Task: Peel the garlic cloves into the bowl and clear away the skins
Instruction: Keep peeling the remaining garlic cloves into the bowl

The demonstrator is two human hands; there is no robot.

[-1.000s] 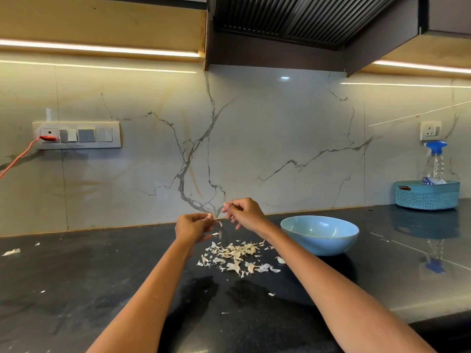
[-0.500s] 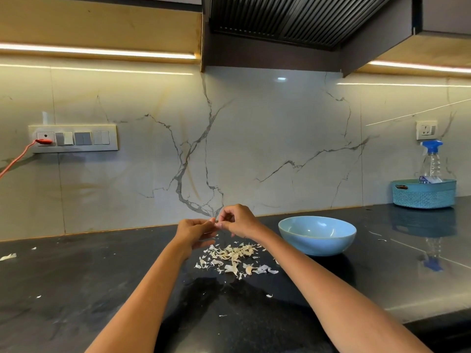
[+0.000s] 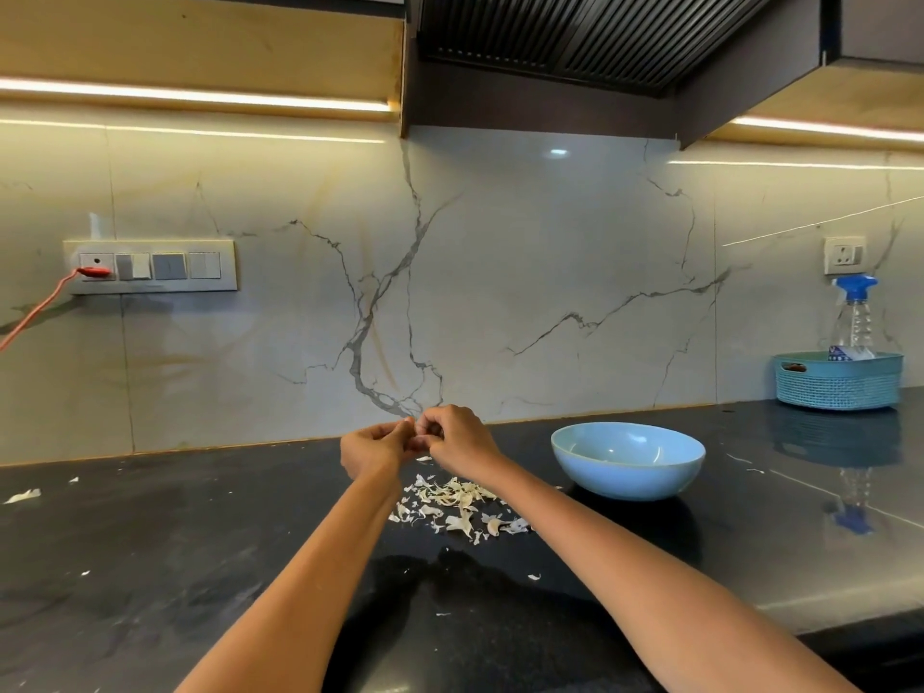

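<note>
My left hand (image 3: 372, 448) and my right hand (image 3: 457, 440) meet above the black counter, fingers curled and fingertips pressed together around something small. That thing, most likely a garlic clove, is almost wholly hidden by the fingers. Just below the hands a heap of pale garlic skins (image 3: 457, 507) lies on the counter. A light blue bowl (image 3: 628, 462) stands to the right of the hands; its visible inner wall is bare and its bottom is out of sight.
Stray skin flakes lie at the counter's far left (image 3: 22, 495) and in front of the heap (image 3: 534, 576). A teal basket (image 3: 839, 380) with a spray bottle (image 3: 854, 317) stands back right. A marble wall rises behind; an orange cable (image 3: 37, 312) hangs from the switch panel.
My hands were a little apart, the right pulling a strip of skin away; now they have closed together, fingertips touching. The view has shifted slightly.
</note>
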